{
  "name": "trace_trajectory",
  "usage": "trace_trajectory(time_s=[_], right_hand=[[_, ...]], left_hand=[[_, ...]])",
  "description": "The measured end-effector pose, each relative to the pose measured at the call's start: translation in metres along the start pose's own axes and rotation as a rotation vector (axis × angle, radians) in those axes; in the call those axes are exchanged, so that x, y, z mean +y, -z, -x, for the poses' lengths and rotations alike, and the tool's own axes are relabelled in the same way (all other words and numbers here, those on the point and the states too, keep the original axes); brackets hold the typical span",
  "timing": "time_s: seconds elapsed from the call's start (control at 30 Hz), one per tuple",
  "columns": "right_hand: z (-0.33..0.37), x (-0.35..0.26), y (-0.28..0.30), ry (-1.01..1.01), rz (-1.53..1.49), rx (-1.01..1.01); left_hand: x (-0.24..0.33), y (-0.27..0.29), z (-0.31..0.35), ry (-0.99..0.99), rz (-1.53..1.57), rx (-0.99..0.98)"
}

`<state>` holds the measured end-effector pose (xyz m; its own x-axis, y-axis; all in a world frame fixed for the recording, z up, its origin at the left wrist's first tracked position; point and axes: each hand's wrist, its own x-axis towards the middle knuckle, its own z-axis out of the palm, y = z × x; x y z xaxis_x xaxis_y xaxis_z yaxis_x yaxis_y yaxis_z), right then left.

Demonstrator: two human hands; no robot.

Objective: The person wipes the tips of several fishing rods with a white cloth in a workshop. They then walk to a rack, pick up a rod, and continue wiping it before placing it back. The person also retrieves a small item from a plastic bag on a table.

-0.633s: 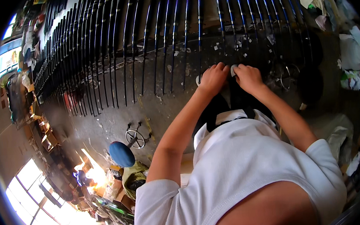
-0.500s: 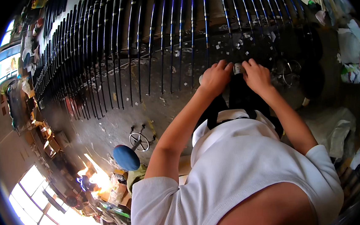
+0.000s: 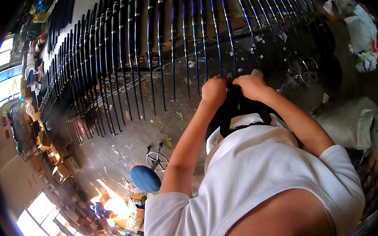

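**Kid:** Rods (image 3: 194, 42), so many! Long dark blue ones, all lying side by side on the grey floor (image 3: 154, 129). What are the hands doing?

**Helper:** Both hands meet right at the near ends of the middle rods. The left hand (image 3: 214, 90) is curled into a fist. The right hand (image 3: 252, 86) is curled too, just beside it. Something dark sits between them, maybe the end of one rod, but I cannot tell what they are squeezing.

**Kid:** What could go wrong?

**Helper:** I think a rod could get bumped. They lie very close together, so a push on one might knock the next ones crooked. A thin rod might also bend or snap if someone leans on it. And the bits of paper near the rods could be slippery to step on.

**Kid:** What can't we see?

**Helper:** The fingertips are tucked under the hands. The white shirt (image 3: 256, 179) covers the legs and feet. The far ends of the rods run out of the picture. Left of the rods, a blue stool (image 3: 145, 178) and boxes sit in bright window glare, so that part is hard to make out. Right of the rods are pale bags (image 3: 347, 123), all blurry.
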<state>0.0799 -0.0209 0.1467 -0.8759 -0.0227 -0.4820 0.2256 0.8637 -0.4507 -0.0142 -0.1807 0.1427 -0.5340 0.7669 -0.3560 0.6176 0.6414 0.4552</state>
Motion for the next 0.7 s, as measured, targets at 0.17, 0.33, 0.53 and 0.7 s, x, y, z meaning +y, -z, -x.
trace_trajectory(time_s=[0.17, 0.33, 0.53, 0.7], right_hand=[[-0.006, 0.011, 0.013, -0.027, 0.026, -0.05], [-0.027, 0.028, 0.047, -0.042, 0.049, 0.396], [0.014, 0.003, 0.021, -0.008, 0.152, 0.23], [0.01, 0.011, -0.005, 0.017, 0.217, 0.293]], left_hand=[[-0.001, -0.023, -0.017, -0.136, 0.179, -0.008], [-0.011, 0.004, -0.053, -0.225, 0.383, 0.399], [0.002, 0.015, 0.004, -0.179, 0.11, 0.004], [0.01, -0.039, -0.008, -0.195, -0.034, 0.121]])
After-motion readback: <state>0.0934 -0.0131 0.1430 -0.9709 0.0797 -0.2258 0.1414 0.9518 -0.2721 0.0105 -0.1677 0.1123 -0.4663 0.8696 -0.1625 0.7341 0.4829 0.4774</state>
